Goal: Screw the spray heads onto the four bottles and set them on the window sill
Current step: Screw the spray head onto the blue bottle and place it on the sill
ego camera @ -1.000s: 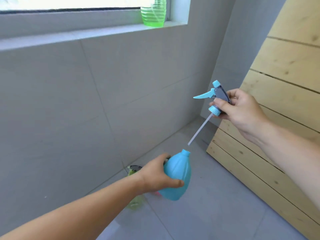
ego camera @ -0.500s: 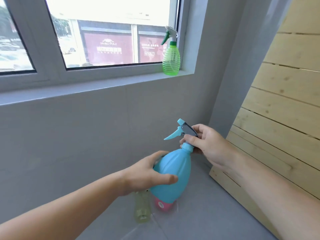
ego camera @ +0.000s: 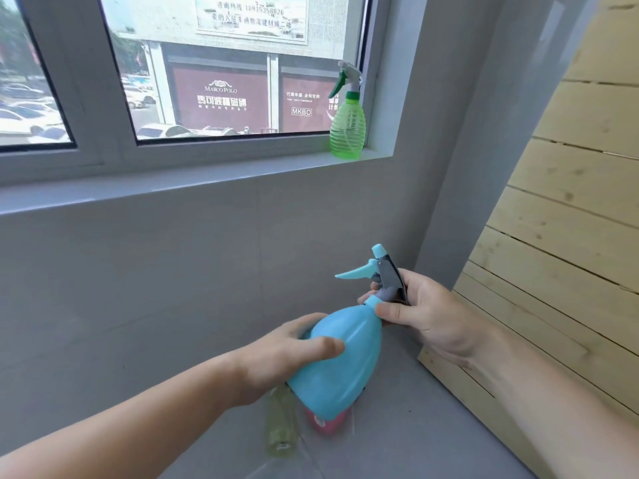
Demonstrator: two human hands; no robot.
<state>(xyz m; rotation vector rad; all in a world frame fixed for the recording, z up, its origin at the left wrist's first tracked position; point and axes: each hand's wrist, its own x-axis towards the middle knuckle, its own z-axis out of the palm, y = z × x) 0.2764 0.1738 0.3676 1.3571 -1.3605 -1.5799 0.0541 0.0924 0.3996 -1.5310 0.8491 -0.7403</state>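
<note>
Much of the lower middle of the frame is blocked by the blue bottle [ego camera: 340, 357] and the left hand [ego camera: 276, 361]. Behind and below them, on the grey floor [ego camera: 397, 444], only parts of two more bottles show: a pale yellow-green bottle [ego camera: 280, 430] lying with its open neck toward the bottom of the frame, and a pink bottle [ego camera: 328, 421] of which just the lower edge peeks out under the blue one. Whether either has a spray head cannot be told, and a fourth head is not made out anywhere.

The left hand wraps the belly of the blue bottle from the left, thumb across its front, the other fingers hidden behind it. The bottle is held in the air, tilted with its neck toward the right of centre. The right hand [ego camera: 425, 316] closes around the blue spray head [ego camera: 378, 274] at the neck: thumb pressed on the collar, fingertips showing at the far side, palm hiding the back of the head. The trigger points left. How far the collar is screwed down cannot be seen.

In the upper right, a green bottle [ego camera: 347, 129] with its spray head on stands upright at the right end of the window sill [ego camera: 207, 174]. Pale wooden boards [ego camera: 570, 202] fill the right edge.
</note>
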